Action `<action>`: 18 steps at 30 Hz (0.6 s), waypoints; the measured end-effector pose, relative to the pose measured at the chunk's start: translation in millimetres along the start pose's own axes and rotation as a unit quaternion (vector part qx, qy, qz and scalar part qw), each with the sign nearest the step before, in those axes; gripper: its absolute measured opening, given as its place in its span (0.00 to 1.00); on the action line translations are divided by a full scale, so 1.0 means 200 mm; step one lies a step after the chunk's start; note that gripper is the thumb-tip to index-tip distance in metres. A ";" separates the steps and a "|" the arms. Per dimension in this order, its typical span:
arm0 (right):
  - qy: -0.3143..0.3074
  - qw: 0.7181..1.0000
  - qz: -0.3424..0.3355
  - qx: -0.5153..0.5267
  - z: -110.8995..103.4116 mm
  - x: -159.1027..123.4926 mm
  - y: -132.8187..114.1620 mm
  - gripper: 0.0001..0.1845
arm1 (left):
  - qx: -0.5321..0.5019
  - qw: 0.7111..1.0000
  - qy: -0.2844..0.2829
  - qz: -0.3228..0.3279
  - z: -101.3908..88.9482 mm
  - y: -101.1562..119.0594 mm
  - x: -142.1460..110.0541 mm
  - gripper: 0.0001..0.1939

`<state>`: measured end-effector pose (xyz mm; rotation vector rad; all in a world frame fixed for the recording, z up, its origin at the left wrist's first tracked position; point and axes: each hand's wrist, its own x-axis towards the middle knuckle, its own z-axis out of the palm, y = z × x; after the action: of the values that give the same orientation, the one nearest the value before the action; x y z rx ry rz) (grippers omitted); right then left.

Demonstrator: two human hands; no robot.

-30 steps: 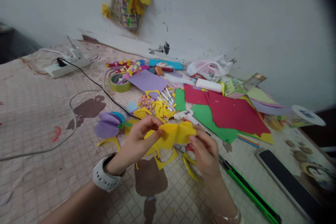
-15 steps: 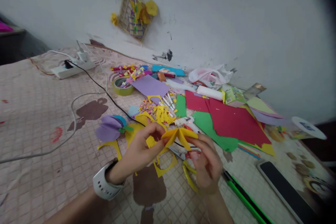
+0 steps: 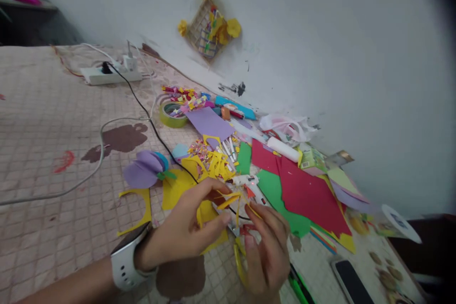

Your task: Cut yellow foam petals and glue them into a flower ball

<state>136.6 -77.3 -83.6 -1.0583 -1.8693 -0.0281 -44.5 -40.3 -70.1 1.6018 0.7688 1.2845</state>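
Observation:
A piece of folded yellow paper (image 3: 230, 201) is held between my two hands, seen nearly edge-on with its folds fanned out. My left hand (image 3: 187, 225), a white watch on its wrist, has its fingers at the paper's left side and its thumb a little apart below. My right hand (image 3: 268, 247) closes its fingertips on the right side. Just beyond them lies a white glue gun (image 3: 245, 179). Yellow-handled scissors (image 3: 239, 261) lie below, partly hidden by my right hand. Left of my hands are a purple paper flower (image 3: 142, 171) and yellow sheets (image 3: 175, 185).
Red sheets (image 3: 309, 187) and green paper (image 3: 272, 194) cover the right side. A green cutter (image 3: 299, 285) and a phone (image 3: 351, 278) lie at front right. Tape (image 3: 173, 115) and paper scraps sit behind. A black cord (image 3: 156, 130) runs from the power strip (image 3: 110, 75).
The yellow paper has turned from its broad face to edge-on between my fingers. My right hand has moved slightly left and down. The whole view has tilted and shifted.

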 end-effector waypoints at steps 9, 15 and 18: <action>-0.013 0.999 -0.016 0.042 0.02 -0.02 -0.05 0.15 | -0.115 0.990 0.076 -0.034 0.02 -0.04 0.02 0.01; 0.161 0.962 0.178 0.127 0.06 -0.03 -0.04 0.06 | -0.242 0.965 -0.001 -0.098 0.04 -0.07 0.03 0.09; 0.070 0.942 0.270 0.185 0.06 0.00 -0.02 0.11 | -0.189 0.976 -0.043 -0.102 0.04 -0.06 0.01 0.09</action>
<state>124.9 -75.2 -89.1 -1.2264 -1.3347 0.5346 -34.7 -35.5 -80.7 1.2305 0.5770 1.1265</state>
